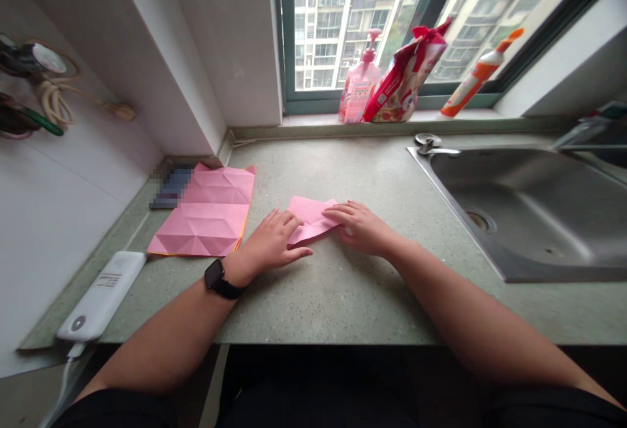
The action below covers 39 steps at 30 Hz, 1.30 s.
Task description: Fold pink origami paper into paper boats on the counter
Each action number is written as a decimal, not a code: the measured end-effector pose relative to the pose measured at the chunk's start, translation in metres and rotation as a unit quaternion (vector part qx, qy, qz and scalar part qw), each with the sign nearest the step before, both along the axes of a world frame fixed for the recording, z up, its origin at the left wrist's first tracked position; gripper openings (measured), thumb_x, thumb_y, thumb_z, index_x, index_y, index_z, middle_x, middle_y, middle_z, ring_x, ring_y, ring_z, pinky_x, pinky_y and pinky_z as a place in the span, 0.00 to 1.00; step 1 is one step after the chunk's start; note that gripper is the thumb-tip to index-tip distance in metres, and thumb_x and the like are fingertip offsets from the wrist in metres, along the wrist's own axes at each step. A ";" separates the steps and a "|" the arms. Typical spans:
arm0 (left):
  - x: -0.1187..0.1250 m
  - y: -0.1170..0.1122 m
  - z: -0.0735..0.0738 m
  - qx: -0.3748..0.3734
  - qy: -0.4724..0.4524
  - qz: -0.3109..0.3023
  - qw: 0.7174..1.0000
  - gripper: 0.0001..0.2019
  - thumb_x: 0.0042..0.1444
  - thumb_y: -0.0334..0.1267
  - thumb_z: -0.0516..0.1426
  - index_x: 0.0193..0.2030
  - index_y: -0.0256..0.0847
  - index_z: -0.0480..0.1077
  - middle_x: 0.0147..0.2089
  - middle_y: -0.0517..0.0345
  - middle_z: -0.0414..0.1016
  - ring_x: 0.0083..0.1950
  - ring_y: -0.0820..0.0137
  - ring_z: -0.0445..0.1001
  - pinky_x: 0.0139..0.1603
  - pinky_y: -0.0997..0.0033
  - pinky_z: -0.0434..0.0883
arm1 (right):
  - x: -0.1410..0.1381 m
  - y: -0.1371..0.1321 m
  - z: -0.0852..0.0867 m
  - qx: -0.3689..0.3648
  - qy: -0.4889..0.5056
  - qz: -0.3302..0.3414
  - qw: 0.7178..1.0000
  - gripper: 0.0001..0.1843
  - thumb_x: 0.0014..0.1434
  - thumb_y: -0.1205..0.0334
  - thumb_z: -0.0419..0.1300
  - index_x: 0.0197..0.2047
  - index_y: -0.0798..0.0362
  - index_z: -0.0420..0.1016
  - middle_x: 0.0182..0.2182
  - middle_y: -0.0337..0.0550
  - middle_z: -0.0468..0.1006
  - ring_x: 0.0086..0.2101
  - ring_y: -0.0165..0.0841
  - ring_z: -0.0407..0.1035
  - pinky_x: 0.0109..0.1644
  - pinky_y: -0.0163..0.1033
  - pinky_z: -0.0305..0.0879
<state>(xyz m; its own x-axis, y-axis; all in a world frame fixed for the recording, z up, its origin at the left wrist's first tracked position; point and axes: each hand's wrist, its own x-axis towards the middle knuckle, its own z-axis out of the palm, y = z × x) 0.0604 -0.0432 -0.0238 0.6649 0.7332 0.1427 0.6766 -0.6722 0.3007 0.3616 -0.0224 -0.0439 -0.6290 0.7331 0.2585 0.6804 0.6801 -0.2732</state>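
Note:
A small folded sheet of pink paper (309, 214) lies on the counter between my two hands, its lower edge slightly raised. My left hand (274, 238), with a black watch at the wrist, rests its fingertips flat on the paper's left side; the thumb points away from the sheet. At the right end, my right hand (362, 227) has its fingers over the paper's edge, closed on it, and the thumb is mostly hidden beneath. To the left of my left hand lies a larger creased pink sheet (210, 212), with orange paper showing under its edge.
A white power bank (102, 294) with a cable sits at the counter's left edge. A blurred-out dark object (171, 187) lies behind the creased sheet. The steel sink (494, 264) is on the right. A pump bottle (360, 88), red bag (409, 78) and orange-white bottle (475, 82) stand on the windowsill.

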 end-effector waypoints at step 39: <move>-0.010 0.023 -0.007 0.090 -0.011 0.153 0.984 0.22 0.73 0.32 0.56 0.72 0.40 0.70 0.58 0.45 0.81 0.57 0.54 0.79 0.63 0.49 0.75 | -0.002 0.001 0.005 -0.004 0.002 -0.165 0.986 0.27 0.70 0.68 0.58 0.69 0.45 0.78 0.56 0.47 0.86 0.49 0.43 0.82 0.48 0.45 0.77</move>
